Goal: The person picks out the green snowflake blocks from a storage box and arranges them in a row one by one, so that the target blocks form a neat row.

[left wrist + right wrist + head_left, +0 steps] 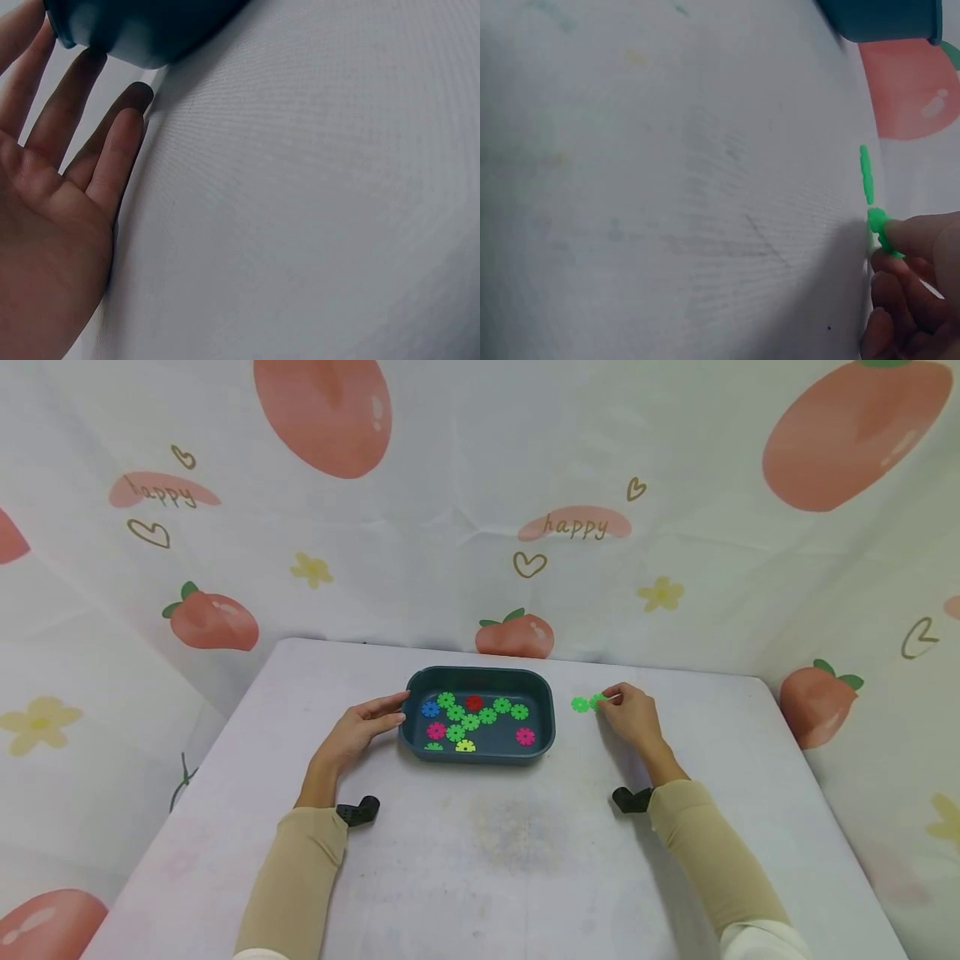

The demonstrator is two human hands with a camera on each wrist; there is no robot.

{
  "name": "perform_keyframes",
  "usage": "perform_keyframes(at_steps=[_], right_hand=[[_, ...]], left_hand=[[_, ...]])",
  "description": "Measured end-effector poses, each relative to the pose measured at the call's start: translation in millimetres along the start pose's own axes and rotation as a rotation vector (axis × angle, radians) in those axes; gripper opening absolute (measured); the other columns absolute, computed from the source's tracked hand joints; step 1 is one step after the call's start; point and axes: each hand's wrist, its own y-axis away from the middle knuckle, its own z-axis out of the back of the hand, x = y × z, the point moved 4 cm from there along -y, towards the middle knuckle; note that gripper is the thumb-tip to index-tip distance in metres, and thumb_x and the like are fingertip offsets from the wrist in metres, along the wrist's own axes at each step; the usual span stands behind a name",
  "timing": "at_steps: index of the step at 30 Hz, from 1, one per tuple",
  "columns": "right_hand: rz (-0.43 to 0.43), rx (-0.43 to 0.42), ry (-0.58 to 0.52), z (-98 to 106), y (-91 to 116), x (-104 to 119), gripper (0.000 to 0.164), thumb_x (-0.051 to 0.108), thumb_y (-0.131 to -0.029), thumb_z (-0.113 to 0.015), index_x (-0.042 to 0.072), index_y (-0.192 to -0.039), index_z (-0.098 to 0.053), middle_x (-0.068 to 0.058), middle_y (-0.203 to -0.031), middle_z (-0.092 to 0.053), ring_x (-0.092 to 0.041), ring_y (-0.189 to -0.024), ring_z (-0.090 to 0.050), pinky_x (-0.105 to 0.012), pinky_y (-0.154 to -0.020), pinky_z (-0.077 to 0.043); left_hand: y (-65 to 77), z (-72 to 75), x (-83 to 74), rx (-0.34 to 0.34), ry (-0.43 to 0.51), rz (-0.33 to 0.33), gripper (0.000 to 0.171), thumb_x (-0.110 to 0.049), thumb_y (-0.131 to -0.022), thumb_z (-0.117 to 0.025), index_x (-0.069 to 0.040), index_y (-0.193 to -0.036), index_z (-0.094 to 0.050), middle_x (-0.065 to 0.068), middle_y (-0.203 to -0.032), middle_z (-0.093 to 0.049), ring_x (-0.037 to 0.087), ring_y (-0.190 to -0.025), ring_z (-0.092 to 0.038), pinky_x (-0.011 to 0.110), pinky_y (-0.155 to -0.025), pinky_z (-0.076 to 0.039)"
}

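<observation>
A white cloth (pixel 450 452) printed with red fruit hangs behind the pale, stained bench (pixel 450 860) I am watching. Over it, to the right of the tray (pixel 480 758), the right hand (pixel 632 714) pinches a green disc (pixel 596 702) between thumb and finger, its other fingers curled beneath; I see only part of that disc past the fingertips. Just beside it, a second disc (pixel 580 704) lies flat, thin and notched; my right wrist view gives it edge-on. The tray is smooth, dark teal, round-cornered, holding coloured discs (pixel 469 722), a few half hidden by its near wall. The left hand (pixel 358 732) touches its left end, fingers extended and loose; my left wrist view crops the thumb.
</observation>
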Motion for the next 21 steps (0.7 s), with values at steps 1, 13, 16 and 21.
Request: perform_keyframes(at_steps=[1, 13, 16, 21], right_hand=[[0.002, -0.005, 0.014, -0.1, 0.4, 0.1, 0.032, 0.023, -0.097, -0.062, 0.000, -0.118, -0.066, -0.023, -0.111, -0.072, -0.036, -0.099, -0.067, -0.040, -0.080, -0.052], [0.006, 0.029, 0.099, -1.1, 2.4, 3.6, 0.032, 0.023, -0.099, -0.062, -0.001, -0.116, -0.072, -0.019, -0.112, -0.072, -0.033, -0.100, -0.066, -0.043, -0.080, -0.055], [0.016, 0.027, 0.112, -1.8, 3.3, 5.0, 0.031, 0.023, -0.099, -0.062, -0.002, -0.115, -0.073, -0.020, -0.112, -0.071, -0.033, -0.100, -0.066, -0.043, -0.080, -0.055], [0.040, -0.010, 0.178, -0.1, 5.3, 7.1, 0.041, 0.028, -0.101, -0.055, -0.003, -0.124, -0.066, -0.025, -0.122, -0.063, -0.041, -0.108, -0.062, -0.052, -0.087, -0.055]], left_hand=[[-0.1, -0.1, -0.1, 0.000, -0.001, -0.001, 0.061, -0.038, -0.093, -0.075, -0.020, -0.148, -0.055, 0.005, -0.160, -0.046, 0.025, -0.152, -0.035, 0.051, -0.129, -0.023], [1.1, 0.1, -1.1, 0.001, -0.008, 0.000, 0.062, -0.038, -0.094, -0.074, -0.020, -0.149, -0.054, 0.006, -0.160, -0.046, 0.026, -0.152, -0.036, 0.051, -0.129, -0.024], [1.1, 0.4, -0.5, 0.001, -0.006, 0.004, 0.062, -0.039, -0.094, -0.074, -0.020, -0.149, -0.054, 0.007, -0.160, -0.046, 0.027, -0.151, -0.037, 0.051, -0.129, -0.024], [1.0, -0.5, -0.3, 0.008, 0.000, 0.008, 0.064, -0.040, -0.093, -0.075, -0.020, -0.150, -0.053, 0.006, -0.161, -0.045, 0.026, -0.152, -0.035, 0.051, -0.129, -0.023]])
